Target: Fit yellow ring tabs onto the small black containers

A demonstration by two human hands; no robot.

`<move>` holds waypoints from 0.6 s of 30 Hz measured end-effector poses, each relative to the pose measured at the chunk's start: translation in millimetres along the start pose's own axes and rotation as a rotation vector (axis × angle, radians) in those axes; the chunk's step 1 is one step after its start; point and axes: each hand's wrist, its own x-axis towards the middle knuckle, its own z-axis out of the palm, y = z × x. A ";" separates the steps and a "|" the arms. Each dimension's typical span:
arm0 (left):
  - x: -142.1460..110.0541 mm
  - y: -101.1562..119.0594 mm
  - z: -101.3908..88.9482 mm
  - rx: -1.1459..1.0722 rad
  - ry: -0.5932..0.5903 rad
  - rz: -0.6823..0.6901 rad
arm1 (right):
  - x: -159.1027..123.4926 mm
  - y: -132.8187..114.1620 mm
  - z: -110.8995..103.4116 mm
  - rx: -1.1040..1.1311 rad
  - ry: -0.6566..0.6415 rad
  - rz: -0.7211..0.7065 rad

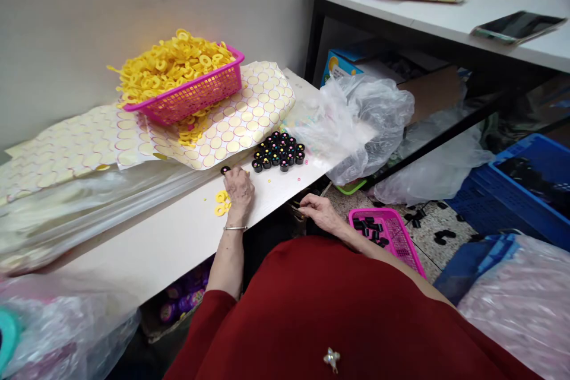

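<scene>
My left hand [240, 190] is on the white table, its fingers curled and closed on a small round black cap [225, 170] with a pink centre. Just below that hand are a few yellow ring pieces [221, 203]. To its right stands a cluster of black caps [278, 150], with pink, yellow or blue dots in their tops. My right hand [321, 212] hangs beyond the table's front edge, above my lap. Its thumb and fingers are pinched together; what they hold, if anything, I cannot make out.
A pink basket [196, 92] heaped with yellow ring pieces sits on circle-printed sheets [262, 101]. Clear plastic bags [378, 113] hang at the table's right end. On the floor are a pink basket [403, 240] with black parts and a blue crate [481, 190]. A phone [519, 27] lies on another table.
</scene>
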 end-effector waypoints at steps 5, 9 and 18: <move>-19.2 20.7 -11.9 -0.274 0.238 0.325 | 8.4 -27.7 19.0 0.271 -0.023 0.148; -52.0 47.9 -19.6 -0.454 0.303 0.531 | 19.6 -60.9 47.4 0.680 -0.096 0.220; -37.4 19.4 -30.8 -0.440 0.257 0.229 | 10.2 -64.5 44.0 0.922 0.156 0.259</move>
